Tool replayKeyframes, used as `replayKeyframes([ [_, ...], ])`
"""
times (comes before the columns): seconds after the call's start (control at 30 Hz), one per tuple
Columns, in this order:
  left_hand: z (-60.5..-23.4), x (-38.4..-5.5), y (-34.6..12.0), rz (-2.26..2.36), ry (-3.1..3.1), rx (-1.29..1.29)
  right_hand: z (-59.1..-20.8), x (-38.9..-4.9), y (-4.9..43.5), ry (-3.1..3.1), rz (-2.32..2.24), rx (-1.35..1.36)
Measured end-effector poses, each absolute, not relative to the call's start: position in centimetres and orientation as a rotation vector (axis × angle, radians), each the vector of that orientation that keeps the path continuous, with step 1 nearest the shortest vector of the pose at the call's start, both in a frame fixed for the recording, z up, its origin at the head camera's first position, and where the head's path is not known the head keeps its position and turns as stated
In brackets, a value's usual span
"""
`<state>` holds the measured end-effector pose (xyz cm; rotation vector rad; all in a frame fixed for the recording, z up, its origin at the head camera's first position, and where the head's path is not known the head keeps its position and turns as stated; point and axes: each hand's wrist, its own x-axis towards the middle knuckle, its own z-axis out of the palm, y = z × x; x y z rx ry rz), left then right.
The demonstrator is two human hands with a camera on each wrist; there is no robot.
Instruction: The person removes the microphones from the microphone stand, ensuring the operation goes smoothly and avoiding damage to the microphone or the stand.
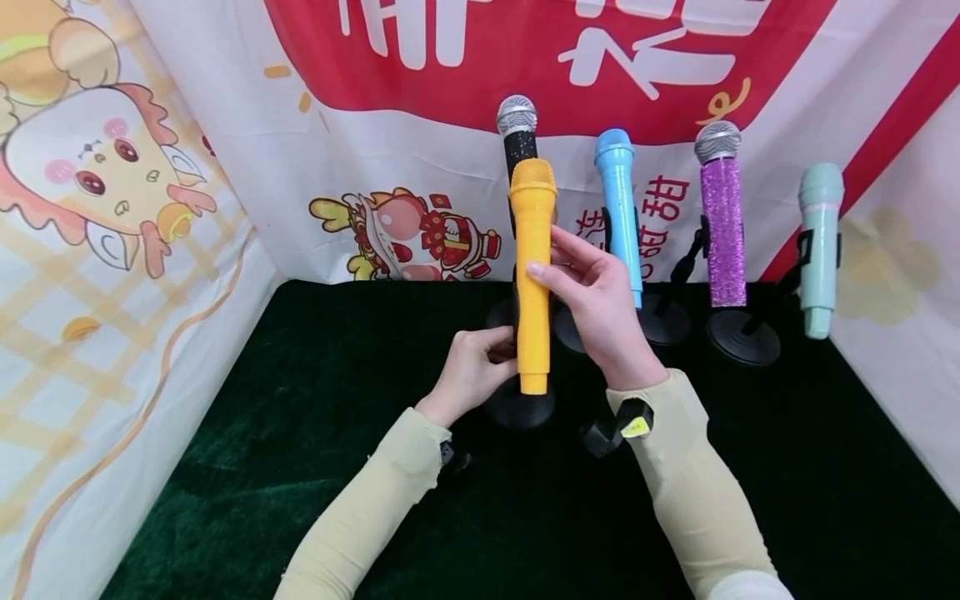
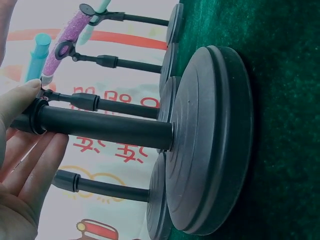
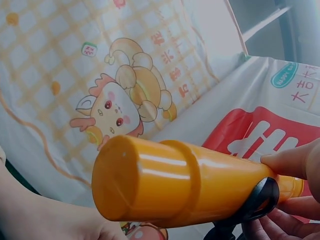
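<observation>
A yellow microphone (image 1: 533, 312) stands nearly upright in front of me, its head at the top. My right hand (image 1: 609, 312) holds it around the middle, thumb on the front and fingers behind. In the right wrist view a black clip (image 3: 265, 197) wraps the yellow body near those fingers. Lower down, my left hand (image 1: 474, 371) grips the upper part of a black stand. The left wrist view has this hand's thumb and fingers around the collar atop the stand's pole (image 2: 110, 130). The stand's round base (image 2: 200, 145) rests on the dark green cloth.
Behind stand a black microphone (image 1: 521, 146) with a silver head, a blue one (image 1: 618, 200), a glittery purple one (image 1: 723, 229) and a mint one (image 1: 820, 242), on black stands. Green cloth (image 1: 262, 467) covers the table. Printed fabric (image 1: 420, 142) hangs at the back and sides.
</observation>
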<state>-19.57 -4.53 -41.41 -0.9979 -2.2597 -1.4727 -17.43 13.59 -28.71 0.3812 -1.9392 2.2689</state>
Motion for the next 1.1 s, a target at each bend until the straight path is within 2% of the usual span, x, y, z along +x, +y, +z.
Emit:
replayKeyframes([
  [1.1,-41.3,-19.2,-4.7,-1.507,-2.325,-0.977,-28.1,-18.2,12.8,-1.937,2.169,0.353],
])
